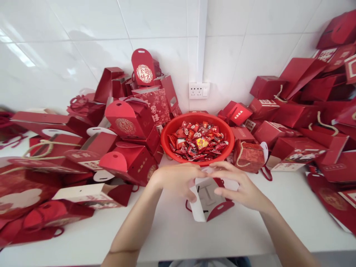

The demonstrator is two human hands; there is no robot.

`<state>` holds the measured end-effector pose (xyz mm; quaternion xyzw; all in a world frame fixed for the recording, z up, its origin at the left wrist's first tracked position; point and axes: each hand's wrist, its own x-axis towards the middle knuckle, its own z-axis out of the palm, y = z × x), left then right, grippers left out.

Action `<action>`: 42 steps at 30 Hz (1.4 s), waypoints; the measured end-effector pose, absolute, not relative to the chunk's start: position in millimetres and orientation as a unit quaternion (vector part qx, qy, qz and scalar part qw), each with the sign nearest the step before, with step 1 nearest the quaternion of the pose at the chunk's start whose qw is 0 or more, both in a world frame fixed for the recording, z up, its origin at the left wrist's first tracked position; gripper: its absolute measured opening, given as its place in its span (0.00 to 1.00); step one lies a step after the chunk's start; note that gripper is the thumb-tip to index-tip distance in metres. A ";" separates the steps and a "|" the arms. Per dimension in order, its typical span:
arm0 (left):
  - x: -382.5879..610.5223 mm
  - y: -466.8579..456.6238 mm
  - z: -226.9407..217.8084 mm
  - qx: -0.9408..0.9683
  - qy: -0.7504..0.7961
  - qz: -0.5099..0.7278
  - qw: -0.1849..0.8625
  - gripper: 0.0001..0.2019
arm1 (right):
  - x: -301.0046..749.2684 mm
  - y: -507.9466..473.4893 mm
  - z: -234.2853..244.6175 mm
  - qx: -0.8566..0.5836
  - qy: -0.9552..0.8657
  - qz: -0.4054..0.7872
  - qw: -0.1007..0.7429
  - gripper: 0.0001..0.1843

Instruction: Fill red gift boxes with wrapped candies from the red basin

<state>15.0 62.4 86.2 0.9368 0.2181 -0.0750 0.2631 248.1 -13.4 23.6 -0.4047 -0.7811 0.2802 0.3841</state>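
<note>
A small red gift box (213, 198) with a pale inside lies in front of me on the table, its top open and flaps spread. My left hand (178, 180) grips its left side, with the thumb by the white flap (198, 209) and the fingers reaching over the back edge. Over the right side of the box, my right hand (236, 183) has its fingers apart, the fingertips close to the left hand's. Whether they touch the back flap is hard to tell. Just behind the box stands a red plastic basin (164, 142) full of red-wrapped candies (191, 139).
Red gift boxes are heaped on the left (128, 161) and on the right (294, 148), some with rope handles. The white table (172, 237) meets a tiled wall (161, 22) with a power socket (198, 91) behind the basin.
</note>
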 end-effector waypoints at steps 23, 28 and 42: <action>-32.3 58.3 20.7 0.799 0.264 -0.007 0.541 0.44 | 276.3 -41.5 -27.0 -0.475 -0.597 0.549 0.339 0.55; -43.6 56.8 10.0 0.786 0.305 0.082 0.530 0.39 | 264.1 -22.1 -24.4 -0.453 -0.617 0.533 0.360 0.53; -52.4 48.3 64.7 0.850 0.338 0.114 0.388 0.28 | 272.6 4.6 42.2 -0.480 -0.778 0.304 0.270 0.33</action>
